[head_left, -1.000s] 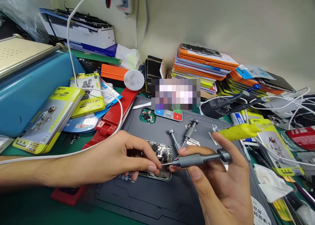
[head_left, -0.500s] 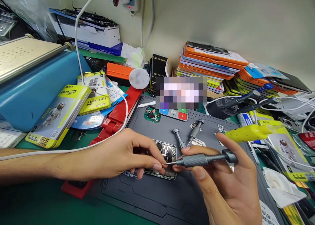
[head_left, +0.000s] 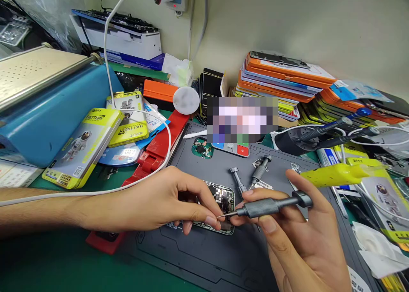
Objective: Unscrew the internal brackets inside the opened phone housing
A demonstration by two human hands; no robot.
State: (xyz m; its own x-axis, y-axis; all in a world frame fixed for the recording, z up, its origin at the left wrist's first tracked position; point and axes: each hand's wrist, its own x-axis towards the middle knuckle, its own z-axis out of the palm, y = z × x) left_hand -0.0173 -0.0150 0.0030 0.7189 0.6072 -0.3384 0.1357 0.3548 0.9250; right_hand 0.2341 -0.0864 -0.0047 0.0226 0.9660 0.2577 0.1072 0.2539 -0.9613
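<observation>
In my right hand (head_left: 306,236) lies a grey precision screwdriver (head_left: 263,207), held nearly level with its thin tip pointing left. The thumb and fingertips of my left hand (head_left: 179,202) are pinched together right at that tip; anything between them is too small to make out. Below both hands an opened phone (head_left: 228,198) rests on the grey work mat (head_left: 204,258), its inner parts exposed and partly covered by my left fingers. Just beyond it are two more grey screwdrivers, a shorter one (head_left: 237,179) and a longer one (head_left: 261,169).
Yellow battery packs (head_left: 83,147) and a red clamp-like tool (head_left: 150,155) lie left. A white cable (head_left: 96,194) crosses my left forearm. At the back stand stacked orange boxes (head_left: 287,76); a tool holder (head_left: 292,142) and a yellow bottle (head_left: 338,174) are right.
The whole scene has shifted slightly to the right in view. Both hands keep the same hold, with the screwdriver tip still at my left fingertips.
</observation>
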